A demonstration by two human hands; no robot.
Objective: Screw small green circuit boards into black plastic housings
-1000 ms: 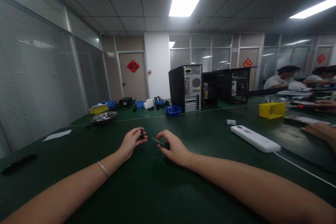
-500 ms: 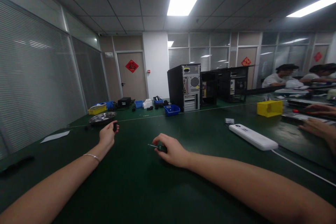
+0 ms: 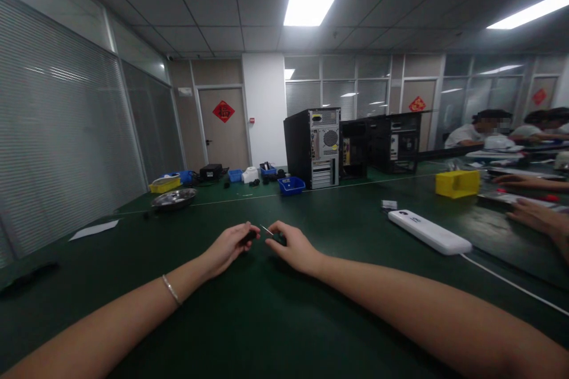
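Observation:
My left hand (image 3: 229, 247) is closed on a small black object (image 3: 249, 237), whose kind I cannot make out. A small screwdriver (image 3: 279, 239) with a dark green handle is gripped in my right hand (image 3: 296, 249). Its thin metal shaft sticks out toward the left hand, the tip close to that hand's fingers. Whether the tip touches the black object, I cannot tell. Both hands are low over the green table (image 3: 249, 320), near its middle.
A white power strip (image 3: 429, 232) with a cable lies at right. Behind stand computer towers (image 3: 311, 148) and a blue bin (image 3: 291, 185). Farther left is a shiny metal dish (image 3: 174, 199). Another person's hands (image 3: 536, 213) work beyond a yellow bin (image 3: 457, 183).
My left hand has come from beside the metal dish to the right and nearer, bringing the black object up to the screwdriver. My right hand has barely shifted.

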